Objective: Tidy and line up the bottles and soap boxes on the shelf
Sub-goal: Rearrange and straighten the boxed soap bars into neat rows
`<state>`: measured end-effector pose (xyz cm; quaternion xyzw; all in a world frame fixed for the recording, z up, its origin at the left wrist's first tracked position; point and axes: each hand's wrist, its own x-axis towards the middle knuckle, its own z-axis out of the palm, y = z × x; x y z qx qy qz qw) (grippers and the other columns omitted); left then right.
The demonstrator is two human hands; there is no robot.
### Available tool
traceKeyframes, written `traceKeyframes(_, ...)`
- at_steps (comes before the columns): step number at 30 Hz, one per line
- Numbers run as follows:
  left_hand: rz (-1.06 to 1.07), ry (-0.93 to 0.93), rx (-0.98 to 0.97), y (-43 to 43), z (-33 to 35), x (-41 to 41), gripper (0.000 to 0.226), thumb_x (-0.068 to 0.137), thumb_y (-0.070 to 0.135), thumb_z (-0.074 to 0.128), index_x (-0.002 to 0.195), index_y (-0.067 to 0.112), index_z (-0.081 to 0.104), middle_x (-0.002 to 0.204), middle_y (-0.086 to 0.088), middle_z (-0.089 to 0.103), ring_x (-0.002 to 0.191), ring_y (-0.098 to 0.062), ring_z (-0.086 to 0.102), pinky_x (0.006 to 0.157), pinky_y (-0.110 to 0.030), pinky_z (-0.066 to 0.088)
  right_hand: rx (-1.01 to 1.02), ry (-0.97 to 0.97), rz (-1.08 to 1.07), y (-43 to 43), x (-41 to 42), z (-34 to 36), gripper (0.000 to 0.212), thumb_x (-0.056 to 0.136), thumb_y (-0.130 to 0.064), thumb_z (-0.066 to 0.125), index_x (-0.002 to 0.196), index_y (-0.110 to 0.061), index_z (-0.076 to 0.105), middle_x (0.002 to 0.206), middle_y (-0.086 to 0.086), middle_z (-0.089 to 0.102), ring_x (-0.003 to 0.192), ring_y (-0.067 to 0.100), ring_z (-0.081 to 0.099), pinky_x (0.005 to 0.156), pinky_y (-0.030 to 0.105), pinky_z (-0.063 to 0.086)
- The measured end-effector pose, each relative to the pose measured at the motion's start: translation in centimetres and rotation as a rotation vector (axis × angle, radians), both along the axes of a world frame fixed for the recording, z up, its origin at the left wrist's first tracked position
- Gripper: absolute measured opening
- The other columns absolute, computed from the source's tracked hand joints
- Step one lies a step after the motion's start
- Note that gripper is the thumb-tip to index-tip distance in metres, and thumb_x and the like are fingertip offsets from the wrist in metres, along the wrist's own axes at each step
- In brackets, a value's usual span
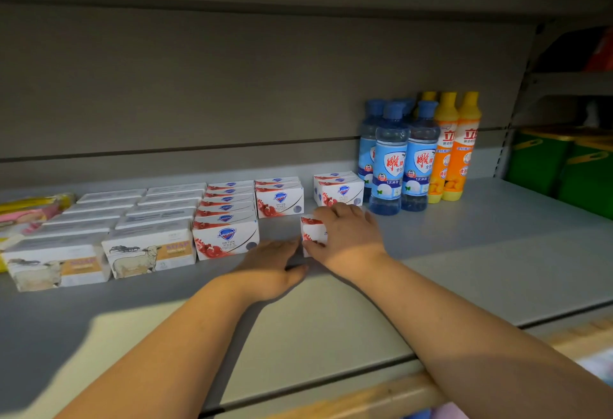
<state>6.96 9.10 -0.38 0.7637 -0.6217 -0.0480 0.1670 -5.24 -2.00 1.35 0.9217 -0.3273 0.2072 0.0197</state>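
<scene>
Right hand (348,236) has its fingers curled round a red-and-white soap box (311,231) (the one off on its own), out front on the shelf (497,253), near the blue bottles (389,160). Left hand (272,266) lies flat just beside it, fingers straight, holding nothing.

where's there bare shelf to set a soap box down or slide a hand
Bare shelf runs along the front edge and widens on the right, in front of the blue bottles and orange bottles. The left is crowded: sheep soap boxes and red soap boxes packed in rows. The right hand holds a soap box in the middle.
</scene>
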Motion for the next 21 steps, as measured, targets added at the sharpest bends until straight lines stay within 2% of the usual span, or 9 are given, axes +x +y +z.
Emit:
traceKeyframes(3, 0.003, 0.007, 0.021, -0.1, 0.2, -0.1, 0.027, 0.094, 0.036, 0.045, 0.115, 0.022, 0.054, 0.120, 0.002, 0.058, 0.113, -0.017, 0.051, 0.096, -0.032, 0.039, 0.026, -0.008, -0.027, 0.2, 0.6, -0.1, 0.065, 0.077, -0.062, 0.050, 0.128, -0.025, 0.039, 0.134, 0.007, 0.046, 0.127, 0.029, 0.036, 0.106, 0.049, 0.027)
traceKeyframes(7, 0.027, 0.011, 0.097, 0.0, 0.1, 0.2, 0.042, 0.097, 0.042, 0.041, 0.133, 0.020, 0.044, 0.139, 0.000, 0.043, 0.129, -0.019, 0.037, 0.108, -0.033, 0.031, -0.002, 0.011, -0.054, -0.8, 1.2, -0.8, 0.058, 0.081, -0.056, 0.047, 0.128, -0.023, 0.035, 0.136, 0.007, 0.043, 0.129, 0.028, 0.032, 0.107, 0.057, 0.018)
traceKeyframes(11, 0.056, -0.007, 0.146, -0.1, -0.3, 0.5, 0.055, 0.098, 0.047, 0.037, 0.143, 0.014, 0.035, 0.152, -0.002, 0.029, 0.139, -0.018, 0.025, 0.114, -0.030, 0.021, 0.028, 0.027, -0.024, -4.6, 1.4, -0.9, 0.064, 0.084, -0.055, 0.043, 0.140, -0.027, 0.028, 0.147, -0.002, 0.031, 0.143, 0.021, 0.010, 0.107, 0.066, -0.004)
traceKeyframes(14, 0.058, -0.016, 0.138, -0.3, -0.3, 0.5, 0.060, 0.098, 0.048, 0.036, 0.149, 0.017, 0.026, 0.158, 0.000, 0.017, 0.144, -0.015, 0.014, 0.114, -0.023, 0.010, 0.033, 0.041, -0.037, -7.3, 2.1, -0.6, 0.067, 0.084, -0.056, 0.044, 0.142, -0.028, 0.028, 0.151, -0.004, 0.025, 0.145, 0.021, 0.000, 0.107, 0.066, -0.008)
traceKeyframes(18, 0.050, -0.013, 0.111, -0.4, -0.4, 0.5, 0.060, 0.097, 0.048, 0.038, 0.147, 0.017, 0.029, 0.158, 0.001, 0.018, 0.144, -0.013, 0.015, 0.112, -0.020, 0.011, -0.027, 0.034, -0.092, -9.3, 3.6, -1.3, 0.067, 0.086, -0.058, 0.038, 0.144, -0.030, 0.023, 0.156, -0.004, 0.009, 0.145, 0.023, -0.008, 0.106, 0.066, -0.011)
traceKeyframes(21, 0.043, -0.002, 0.086, -0.4, -0.4, 0.6, 0.058, 0.096, 0.048, 0.040, 0.145, 0.017, 0.033, 0.156, 0.002, 0.022, 0.142, -0.012, 0.018, 0.109, -0.018, 0.014, -0.072, 0.028, -0.112, -10.4, 4.5, -1.5, 0.065, 0.086, -0.058, 0.036, 0.142, -0.028, 0.025, 0.156, -0.005, 0.011, 0.145, 0.026, -0.010, 0.104, 0.063, -0.018)
